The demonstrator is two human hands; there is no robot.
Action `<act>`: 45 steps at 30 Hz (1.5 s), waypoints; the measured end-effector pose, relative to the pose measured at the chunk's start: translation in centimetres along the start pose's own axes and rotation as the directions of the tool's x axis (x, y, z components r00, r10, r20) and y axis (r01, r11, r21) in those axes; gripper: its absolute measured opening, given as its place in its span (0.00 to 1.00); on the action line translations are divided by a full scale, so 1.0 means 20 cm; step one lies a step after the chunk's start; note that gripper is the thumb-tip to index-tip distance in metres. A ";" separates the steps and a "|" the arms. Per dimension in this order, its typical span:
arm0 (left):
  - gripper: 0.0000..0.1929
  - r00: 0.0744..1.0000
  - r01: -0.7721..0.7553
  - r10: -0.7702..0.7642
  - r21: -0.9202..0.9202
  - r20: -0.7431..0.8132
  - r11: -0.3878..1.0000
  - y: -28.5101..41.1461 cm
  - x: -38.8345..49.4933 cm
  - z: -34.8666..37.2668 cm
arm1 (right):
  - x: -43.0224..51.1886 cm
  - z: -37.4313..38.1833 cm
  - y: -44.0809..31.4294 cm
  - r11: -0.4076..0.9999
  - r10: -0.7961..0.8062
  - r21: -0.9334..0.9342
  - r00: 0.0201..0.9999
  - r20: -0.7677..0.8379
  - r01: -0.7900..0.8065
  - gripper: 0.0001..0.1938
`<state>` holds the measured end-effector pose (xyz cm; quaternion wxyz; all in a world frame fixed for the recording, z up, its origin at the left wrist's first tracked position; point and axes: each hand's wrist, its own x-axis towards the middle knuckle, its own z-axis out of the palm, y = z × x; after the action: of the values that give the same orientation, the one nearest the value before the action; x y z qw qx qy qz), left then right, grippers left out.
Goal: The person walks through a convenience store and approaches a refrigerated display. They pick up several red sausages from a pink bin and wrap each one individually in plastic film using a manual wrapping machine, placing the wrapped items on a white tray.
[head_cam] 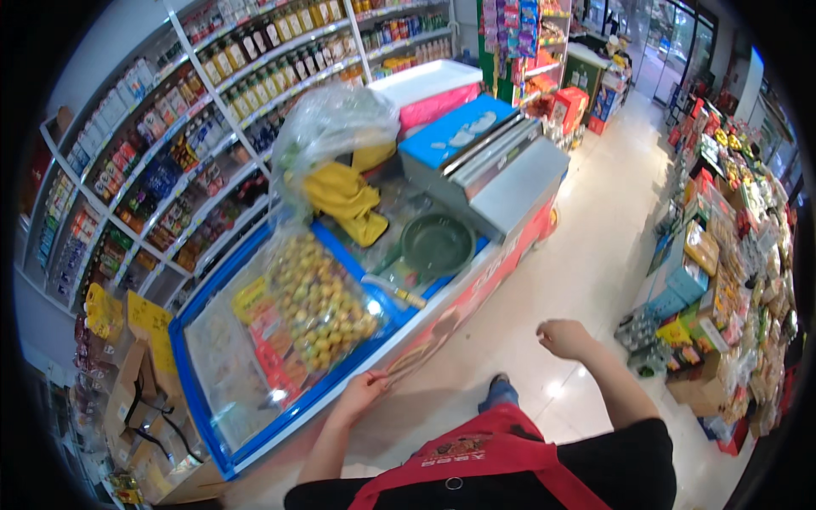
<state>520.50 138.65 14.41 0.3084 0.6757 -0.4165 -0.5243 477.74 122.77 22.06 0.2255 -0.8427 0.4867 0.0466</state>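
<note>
Beside the front edge of a blue-framed chest freezer (357,364), my left hand (364,394) has its fingers curled; whether it touches the edge or holds anything cannot be told. Over the tiled floor, my right hand (563,338) hangs loosely curled, touching nothing that shows. A clear bag of small round yellow-green fruits (325,299) lies on the freezer's glass top, beside a red and yellow package (271,344). Further along are a dark green plastic basin (438,243), a yellow cloth or garment (347,197) and a large clear plastic bag (335,121).
Shelves of bottles (274,44) line the wall behind the freezer. A metal-lidded unit (497,172) adjoins it. Cardboard boxes (137,408) stand at the left, and stacked packaged goods (720,287) at the right. A tiled aisle (612,185) runs between towards glass doors (663,57).
</note>
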 end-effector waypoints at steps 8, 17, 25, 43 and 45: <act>0.10 0.609 -0.543 0.792 0.711 -0.032 0.447 1.41 1.25 0.14 | -0.05 -0.59 0.69 0.995 0.100 0.008 0.975 -0.199 -0.100 0.07; 0.12 0.648 -0.001 0.715 0.938 -0.263 0.346 2.32 2.54 0.12 | 0.32 -1.09 0.95 0.999 0.021 0.046 0.944 -0.329 -0.007 0.05; 0.10 0.506 0.270 0.726 0.885 -0.466 0.380 2.44 3.44 0.06 | 0.76 -1.61 1.32 0.986 0.168 0.041 0.957 -0.238 -0.163 0.09; 0.20 0.012 0.621 0.746 0.590 -0.666 0.517 2.31 1.89 -0.26 | 2.82 -2.10 1.67 0.807 -0.582 0.003 0.797 -0.161 0.590 0.07; 0.18 -0.034 0.782 0.638 0.377 -0.769 0.496 2.06 1.70 -0.24 | 3.18 -2.14 1.57 0.704 -0.682 0.063 0.697 -0.220 0.708 0.11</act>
<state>518.79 89.46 35.46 0.0735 0.8875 -0.1923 0.4122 478.48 40.40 30.83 0.2409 -0.9462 0.1520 -0.1533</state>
